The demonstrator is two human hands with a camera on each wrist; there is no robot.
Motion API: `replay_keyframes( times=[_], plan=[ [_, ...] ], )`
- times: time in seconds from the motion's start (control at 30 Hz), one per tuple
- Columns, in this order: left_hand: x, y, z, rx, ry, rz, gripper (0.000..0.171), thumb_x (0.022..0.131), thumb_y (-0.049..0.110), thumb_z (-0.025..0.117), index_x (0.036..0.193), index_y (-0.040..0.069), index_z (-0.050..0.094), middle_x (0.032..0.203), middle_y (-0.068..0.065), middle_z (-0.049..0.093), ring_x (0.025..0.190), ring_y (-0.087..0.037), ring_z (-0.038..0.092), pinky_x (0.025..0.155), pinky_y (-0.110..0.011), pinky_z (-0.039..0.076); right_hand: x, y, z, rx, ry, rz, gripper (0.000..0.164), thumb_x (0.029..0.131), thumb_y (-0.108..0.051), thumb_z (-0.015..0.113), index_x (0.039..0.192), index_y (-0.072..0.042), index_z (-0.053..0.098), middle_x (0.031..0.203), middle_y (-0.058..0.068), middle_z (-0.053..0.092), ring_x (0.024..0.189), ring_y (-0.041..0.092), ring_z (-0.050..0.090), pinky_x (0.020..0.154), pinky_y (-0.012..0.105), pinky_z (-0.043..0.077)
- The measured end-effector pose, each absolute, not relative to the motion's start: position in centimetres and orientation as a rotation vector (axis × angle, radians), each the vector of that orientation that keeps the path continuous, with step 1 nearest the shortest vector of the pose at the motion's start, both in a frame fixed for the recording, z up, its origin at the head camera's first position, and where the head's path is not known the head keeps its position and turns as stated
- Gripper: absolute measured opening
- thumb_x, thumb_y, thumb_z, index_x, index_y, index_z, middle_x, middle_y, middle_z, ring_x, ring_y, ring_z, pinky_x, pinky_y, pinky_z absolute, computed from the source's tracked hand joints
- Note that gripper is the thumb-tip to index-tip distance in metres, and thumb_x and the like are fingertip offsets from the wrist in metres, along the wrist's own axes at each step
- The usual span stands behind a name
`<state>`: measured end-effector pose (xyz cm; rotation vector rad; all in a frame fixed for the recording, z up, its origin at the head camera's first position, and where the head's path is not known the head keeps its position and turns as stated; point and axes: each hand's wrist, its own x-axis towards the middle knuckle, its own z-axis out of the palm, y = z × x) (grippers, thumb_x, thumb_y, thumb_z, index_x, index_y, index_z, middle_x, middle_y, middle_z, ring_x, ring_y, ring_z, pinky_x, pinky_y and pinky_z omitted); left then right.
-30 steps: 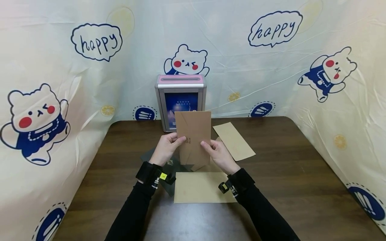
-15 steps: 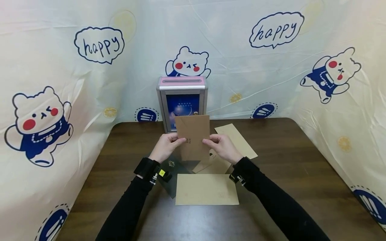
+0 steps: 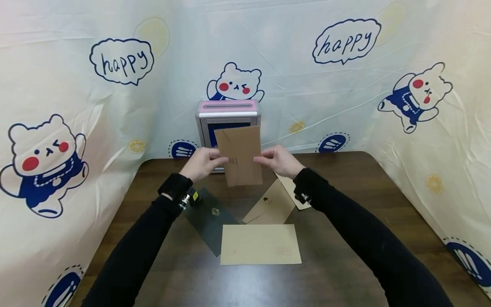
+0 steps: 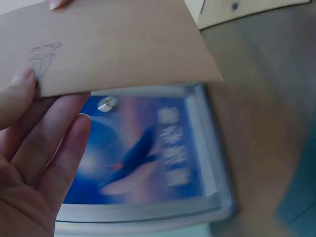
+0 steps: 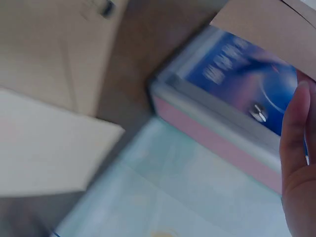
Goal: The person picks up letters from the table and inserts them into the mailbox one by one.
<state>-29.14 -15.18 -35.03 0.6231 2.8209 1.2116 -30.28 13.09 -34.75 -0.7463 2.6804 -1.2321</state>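
Note:
Upright above the table, a brown envelope (image 3: 241, 157) is pinched at its two long sides. My left hand (image 3: 203, 163) holds its left edge, and my right hand (image 3: 280, 161) the right edge. Small dark print shows on the envelope near the left thumb, also in the left wrist view. Just behind it stands a silver-framed box (image 3: 228, 114) with a pink slotted top, its blue front panel mostly covered by the envelope. In the right wrist view a small round metal lock (image 5: 257, 112) is visible on that panel.
On the brown table (image 3: 345, 238) lie a dark green envelope (image 3: 207, 217), a cream envelope (image 3: 261, 245) at the front, and a brown envelope (image 3: 274, 204) with a black mark. Another cream envelope (image 3: 292, 192) is partly hidden by the right sleeve. A printed curtain (image 3: 291, 76) hangs behind.
Both hands have raised the brown envelope and moved it forward, closer to the box, tilting it slightly. The envelopes on the table are less covered now.

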Motion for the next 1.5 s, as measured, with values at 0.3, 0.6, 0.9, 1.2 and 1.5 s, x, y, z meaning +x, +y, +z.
replay_keyframes(
  times=[0.3,0.6,0.9,1.2,1.5],
  plan=[
    [-32.5,-16.6,-24.7,0.639,2.990,1.115,0.027,0.104,0.032,0.060,0.104,0.010,0.074,0.087,-0.009,0.070,0.069,-0.020,0.053,0.060,-0.029,0.039,-34.3,13.1,-25.0,-0.754,2.687,-1.390,0.027,0.104,-0.021,0.061,0.113,0.001,0.074,0.107,0.019,0.077,0.088,0.020,0.073,0.078,0.024,0.059],
    [-34.1,-20.8,-19.0,0.446,3.052,1.136,0.037,0.102,0.041,0.061,0.118,0.010,0.073,0.112,-0.003,0.079,0.111,-0.022,0.074,0.078,-0.033,0.033,-35.6,15.6,-20.1,-0.707,2.846,-1.408,0.033,0.103,-0.024,0.062,0.123,0.001,0.072,0.103,0.006,0.078,0.080,0.002,0.072,0.079,0.018,0.059],
    [-36.1,-19.8,-16.0,0.459,3.062,1.160,0.036,0.102,0.039,0.060,0.121,0.010,0.071,0.119,-0.003,0.077,0.083,0.006,0.068,0.083,-0.031,0.039,-36.8,11.0,-17.2,-0.696,2.914,-1.304,0.039,0.104,-0.032,0.060,0.135,-0.009,0.067,0.130,0.012,0.072,0.104,0.014,0.071,0.101,0.032,0.056],
    [-37.5,-17.6,-14.0,0.506,3.055,1.196,0.040,0.102,0.035,0.061,0.134,0.012,0.068,0.132,-0.009,0.070,0.095,-0.003,0.072,0.114,-0.038,0.048,-38.6,7.5,-15.0,-0.683,2.903,-1.510,0.031,0.100,-0.028,0.067,0.125,-0.009,0.074,0.125,0.010,0.075,0.103,0.010,0.068,0.088,0.026,0.053],
    [-38.9,-18.1,-15.6,0.487,3.055,1.234,0.037,0.102,0.032,0.062,0.132,0.012,0.070,0.129,-0.010,0.071,0.110,-0.019,0.073,0.113,-0.040,0.049,-40.2,6.5,-16.5,-0.661,2.901,-1.549,0.029,0.099,-0.028,0.068,0.119,-0.008,0.077,0.120,0.011,0.076,0.102,0.014,0.064,0.085,0.024,0.051]
  ],
)
